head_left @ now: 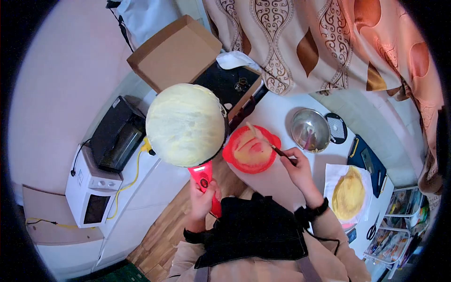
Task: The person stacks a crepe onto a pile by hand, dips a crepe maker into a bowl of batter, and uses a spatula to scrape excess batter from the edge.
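Observation:
My left hand is closed around the red handle of an electric crepe maker. Its round plate, raised towards the camera, is coated with a thin pale yellow layer. In my right hand is a brush with a dark handle and a light head, slanted over a red bowl. Pale batter with a reddish patch shows inside that bowl. To the right, a stack of thin yellow crepes lies on white paper.
A steel bowl and a black perforated disc stand behind the red bowl. An open cardboard box is at the back. A black oven, white microwave and yellow cord are left; scissors lie right.

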A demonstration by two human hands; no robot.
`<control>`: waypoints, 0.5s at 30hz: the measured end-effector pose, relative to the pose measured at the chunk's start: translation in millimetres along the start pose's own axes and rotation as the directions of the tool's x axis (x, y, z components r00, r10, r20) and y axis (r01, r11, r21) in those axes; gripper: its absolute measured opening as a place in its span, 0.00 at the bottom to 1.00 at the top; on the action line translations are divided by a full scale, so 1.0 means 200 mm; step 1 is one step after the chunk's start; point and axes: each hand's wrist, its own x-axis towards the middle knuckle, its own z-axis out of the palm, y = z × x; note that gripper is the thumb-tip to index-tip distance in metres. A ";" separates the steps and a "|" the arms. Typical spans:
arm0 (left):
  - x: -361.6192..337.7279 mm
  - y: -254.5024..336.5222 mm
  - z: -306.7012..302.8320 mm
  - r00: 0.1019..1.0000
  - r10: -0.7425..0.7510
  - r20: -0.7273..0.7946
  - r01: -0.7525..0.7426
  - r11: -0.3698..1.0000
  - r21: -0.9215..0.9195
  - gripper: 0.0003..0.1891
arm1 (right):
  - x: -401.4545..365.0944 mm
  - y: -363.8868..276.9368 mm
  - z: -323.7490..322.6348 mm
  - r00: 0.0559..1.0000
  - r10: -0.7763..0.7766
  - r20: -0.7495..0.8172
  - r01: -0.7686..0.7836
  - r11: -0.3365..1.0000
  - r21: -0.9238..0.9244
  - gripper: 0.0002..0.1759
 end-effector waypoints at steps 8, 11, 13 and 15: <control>0.06 0.08 0.17 1.000 0.005 -0.013 -0.006 0.996 -0.087 0.17 | -0.11 -0.64 0.11 0.933 -0.304 -0.190 0.295 0.952 -0.077 0.09; 0.08 0.08 0.18 0.997 0.078 0.007 -0.078 0.995 -0.059 0.17 | -0.08 -0.68 0.15 0.902 -0.401 -0.163 0.381 0.914 -0.143 0.09; 0.08 0.09 0.19 0.994 0.112 -0.004 -0.113 0.992 -0.055 0.17 | -0.07 -0.70 0.18 0.880 -0.452 -0.147 0.428 0.888 -0.171 0.09; 0.06 0.12 0.20 0.995 0.096 0.013 -0.094 0.990 -0.109 0.17 | -0.05 -0.72 0.20 0.827 -0.547 -0.131 0.503 0.823 -0.265 0.09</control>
